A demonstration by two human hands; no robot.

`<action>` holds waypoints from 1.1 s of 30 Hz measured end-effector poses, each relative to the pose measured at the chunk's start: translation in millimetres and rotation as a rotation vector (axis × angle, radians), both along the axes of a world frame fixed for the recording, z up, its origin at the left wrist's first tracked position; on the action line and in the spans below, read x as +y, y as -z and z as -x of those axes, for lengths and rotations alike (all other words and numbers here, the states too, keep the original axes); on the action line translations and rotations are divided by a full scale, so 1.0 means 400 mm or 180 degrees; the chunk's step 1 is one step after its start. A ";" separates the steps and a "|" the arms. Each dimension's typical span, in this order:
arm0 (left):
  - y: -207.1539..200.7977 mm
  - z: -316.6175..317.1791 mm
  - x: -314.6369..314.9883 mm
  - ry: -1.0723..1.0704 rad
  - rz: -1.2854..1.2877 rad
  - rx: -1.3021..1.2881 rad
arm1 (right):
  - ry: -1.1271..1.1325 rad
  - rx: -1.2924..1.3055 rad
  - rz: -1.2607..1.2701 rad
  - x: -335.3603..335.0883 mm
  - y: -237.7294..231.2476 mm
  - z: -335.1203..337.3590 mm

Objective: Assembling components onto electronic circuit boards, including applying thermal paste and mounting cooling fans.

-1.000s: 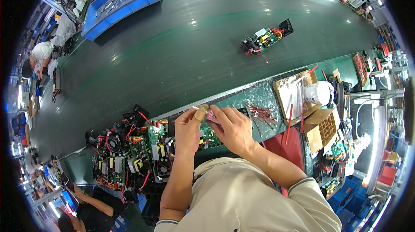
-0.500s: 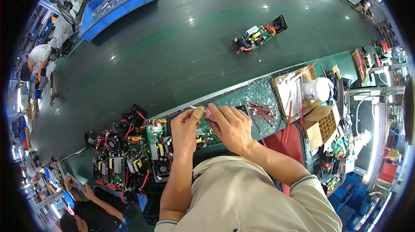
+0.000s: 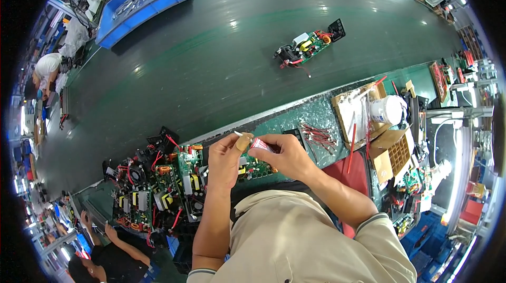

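Observation:
My left hand [image 3: 224, 163] is closed, with a tan finger cot [image 3: 243, 142] on the thumb. A small white pointed piece [image 3: 239, 134] sticks out between its thumb and fingers. Close beside it, my right hand [image 3: 289, 157] is closed around a small red-and-white printed object [image 3: 260, 145], perhaps a little bottle or tube; the fingers cover much of it. Both hands are held over a green circuit board [image 3: 257, 169] with yellow components, partly hidden beneath them.
Several circuit board assemblies [image 3: 153, 193] with wires crowd the bench at left. Red wires [image 3: 319, 136] lie to the right, near a cardboard tray [image 3: 342, 105] and a white tub [image 3: 386, 110]. One assembly [image 3: 305, 48] sits on the green conveyor belt [image 3: 211, 72]; a blue bin [image 3: 145, 6] stands far left.
My right hand's fingers have shifted, showing more of the red-and-white object. The assembly on the belt has moved slightly left. At lower left, the co-worker's hands and head have moved.

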State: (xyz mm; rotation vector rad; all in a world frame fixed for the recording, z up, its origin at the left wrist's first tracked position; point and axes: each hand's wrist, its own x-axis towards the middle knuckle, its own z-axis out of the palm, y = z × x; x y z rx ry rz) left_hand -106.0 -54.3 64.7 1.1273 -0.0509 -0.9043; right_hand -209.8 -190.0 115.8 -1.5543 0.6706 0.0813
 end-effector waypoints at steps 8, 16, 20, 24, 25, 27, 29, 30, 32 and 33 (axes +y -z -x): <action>0.024 0.011 -0.006 -0.0254 0.0021 0.0022 | -0.0017 -0.1004 0.3283 0.038 0.049 0.004; 0.003 0.015 -0.018 -0.0524 -0.0098 0.0287 | -0.0115 -0.1005 0.3763 0.039 0.061 0.000; 0.012 0.012 -0.014 -0.0417 -0.0113 0.0288 | -0.0010 -0.1094 0.3650 0.043 0.063 0.000; 0.024 0.007 -0.003 -0.0246 0.0058 0.0269 | 0.0014 -0.0778 0.2852 0.041 0.045 0.006; 0.024 0.005 0.000 -0.0240 0.0057 0.0272 | 0.0022 -0.0733 0.2061 0.030 0.047 0.007; 0.022 0.003 0.003 -0.0040 0.0032 0.0231 | 0.0031 -0.0681 0.1270 0.014 0.043 0.006; 0.016 0.005 0.002 -0.0038 0.0067 0.0217 | 0.0015 -0.0156 0.0279 0.006 0.027 0.003; 0.015 0.005 0.001 -0.0036 0.0104 0.0198 | 0.0017 -0.0156 0.0280 0.005 0.027 0.004; 0.018 0.006 0.002 -0.0050 0.0105 0.0198 | 0.0044 -0.0175 0.0272 0.006 0.029 0.003; 0.022 0.006 0.003 -0.0070 0.0105 0.0197 | 0.0042 -0.0176 0.0271 0.008 0.030 0.002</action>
